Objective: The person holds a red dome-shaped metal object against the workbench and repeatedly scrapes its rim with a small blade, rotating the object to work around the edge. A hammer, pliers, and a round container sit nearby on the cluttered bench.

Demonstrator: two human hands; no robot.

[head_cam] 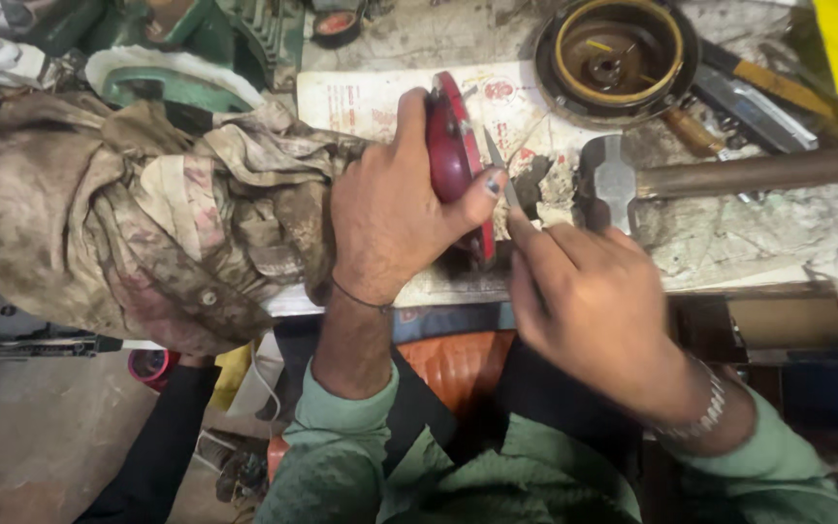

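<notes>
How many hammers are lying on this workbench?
1. The hammer lies on the bench right of the hands, its wooden handle running toward the right edge, below the round metal housing. Clutter could hide others.

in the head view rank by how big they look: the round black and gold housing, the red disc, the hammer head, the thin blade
1. round black and gold housing
2. red disc, partly hidden by the left hand
3. hammer head
4. thin blade, held in the right hand

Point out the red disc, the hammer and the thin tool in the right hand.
red disc (450, 146), head view, on its red edge above the left thumb.
hammer (609, 181), head view, on its metal head.
thin tool (497, 160), head view, on the bare blade above the right fingers.
</notes>
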